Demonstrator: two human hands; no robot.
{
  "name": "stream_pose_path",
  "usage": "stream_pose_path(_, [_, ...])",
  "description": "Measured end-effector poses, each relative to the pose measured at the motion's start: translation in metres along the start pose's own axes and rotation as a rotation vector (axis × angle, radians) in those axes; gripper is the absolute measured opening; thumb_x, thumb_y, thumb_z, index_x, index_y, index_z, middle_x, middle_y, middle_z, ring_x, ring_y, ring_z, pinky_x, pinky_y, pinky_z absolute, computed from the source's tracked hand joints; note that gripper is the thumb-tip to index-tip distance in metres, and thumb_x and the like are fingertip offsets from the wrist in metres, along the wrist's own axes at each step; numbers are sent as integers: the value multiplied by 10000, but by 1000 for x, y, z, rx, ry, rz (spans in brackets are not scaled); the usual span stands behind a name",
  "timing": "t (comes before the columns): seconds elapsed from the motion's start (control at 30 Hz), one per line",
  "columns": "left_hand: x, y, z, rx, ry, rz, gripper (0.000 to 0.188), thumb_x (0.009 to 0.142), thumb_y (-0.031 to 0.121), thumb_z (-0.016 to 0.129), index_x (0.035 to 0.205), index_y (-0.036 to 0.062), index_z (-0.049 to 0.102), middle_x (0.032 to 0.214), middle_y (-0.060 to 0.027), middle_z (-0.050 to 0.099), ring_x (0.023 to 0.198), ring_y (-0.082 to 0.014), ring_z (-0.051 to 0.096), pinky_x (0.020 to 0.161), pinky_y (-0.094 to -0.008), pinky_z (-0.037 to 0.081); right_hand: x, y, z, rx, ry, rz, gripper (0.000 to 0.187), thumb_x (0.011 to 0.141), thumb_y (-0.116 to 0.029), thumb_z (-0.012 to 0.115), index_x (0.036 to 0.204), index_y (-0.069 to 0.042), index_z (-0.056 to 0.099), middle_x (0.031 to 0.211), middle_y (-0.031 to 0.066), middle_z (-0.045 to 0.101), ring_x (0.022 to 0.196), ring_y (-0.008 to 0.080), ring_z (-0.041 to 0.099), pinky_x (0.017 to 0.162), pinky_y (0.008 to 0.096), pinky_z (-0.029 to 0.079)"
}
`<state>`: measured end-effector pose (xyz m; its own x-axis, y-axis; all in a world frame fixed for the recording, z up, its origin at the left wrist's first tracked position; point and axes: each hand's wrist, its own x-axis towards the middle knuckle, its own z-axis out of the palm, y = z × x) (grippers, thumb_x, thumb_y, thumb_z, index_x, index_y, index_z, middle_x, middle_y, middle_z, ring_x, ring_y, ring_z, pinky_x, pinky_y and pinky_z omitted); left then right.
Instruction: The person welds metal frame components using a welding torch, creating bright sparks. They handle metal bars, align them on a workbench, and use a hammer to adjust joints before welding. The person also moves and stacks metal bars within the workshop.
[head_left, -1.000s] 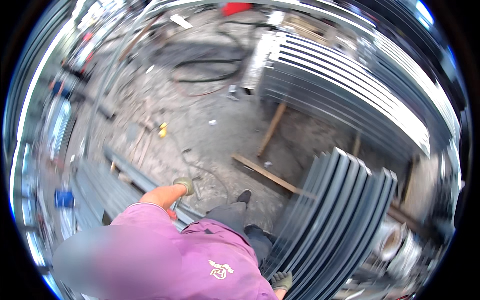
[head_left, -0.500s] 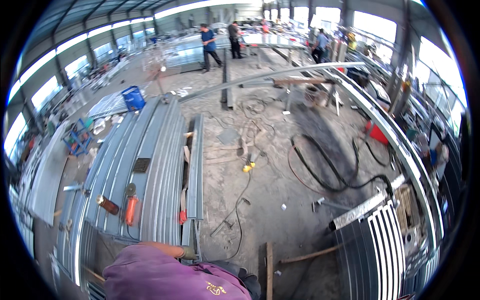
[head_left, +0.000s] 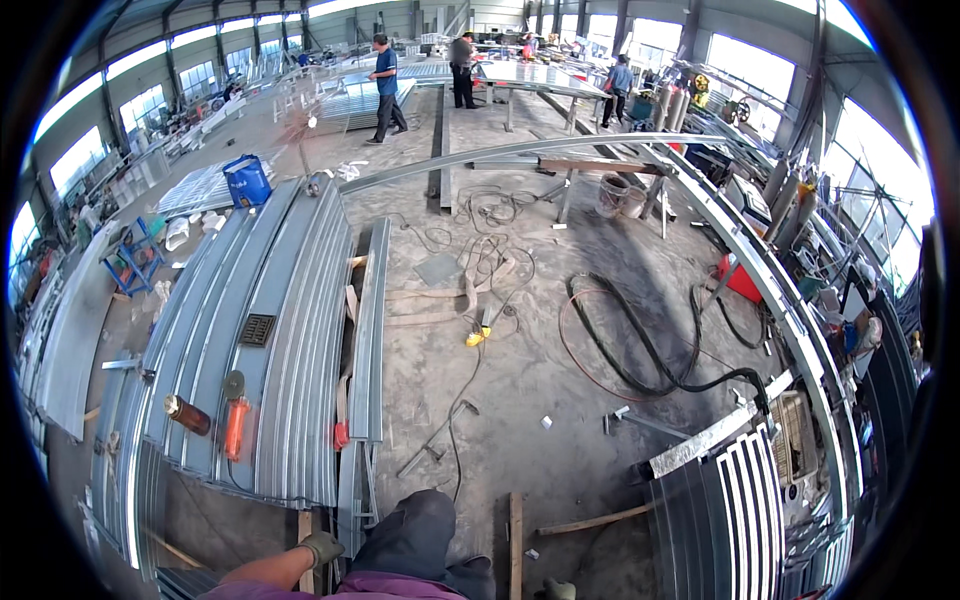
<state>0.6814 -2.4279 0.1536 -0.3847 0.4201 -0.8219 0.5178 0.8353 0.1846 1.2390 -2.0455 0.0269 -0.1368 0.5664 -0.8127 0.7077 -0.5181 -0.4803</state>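
My left hand [head_left: 322, 547], in a dull green work glove, is low in the view next to my bent knee. It is close to the near ends of long grey metal profiles [head_left: 358, 490] and a wooden strip [head_left: 305, 525]. The back of the glove shows, and its fingers point down and are mostly hidden, so a grip cannot be made out. At the lower edge, right of a wooden batten [head_left: 516, 545], a small gloved part of my right hand [head_left: 556, 590] shows, its fingers cut off by the frame.
Stacked metal panels [head_left: 285, 400] on the left carry an orange-red angle grinder [head_left: 236, 428] and a brown bottle [head_left: 187, 414]. Cables and a black hose [head_left: 640, 335] lie across the floor. A striped profile stack [head_left: 745, 500] stands right. Co-workers [head_left: 386, 88] are far off.
My view has tipped and moved, and my purple-clad torso has dropped to the lower edge. My knee and a bit of my right hand now show. The co-worker in blue has stepped left.
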Motion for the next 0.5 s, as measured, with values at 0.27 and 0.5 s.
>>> stream_pose_path(0.27, [20,34,-139,-349,419,-164,495,944,464,684,1167,26,743,1195,-267,747,1121,-448,714,983,-531,559,44,-5,3,-1202,-260,-585,387,861,-451,757,1051,-114,745,952,179,782,870,451,771,722,581,597])
stream_pose_path(0.5, [96,-23,-301,-40,881,-328,670,956,374,705,1515,64,503,1582,-198,491,1471,-372,468,1213,-505,395,15,-217,67,13,-12,300,524,870,-563,781,754,-64,676,624,105,674,576,301,704,495,434,538])
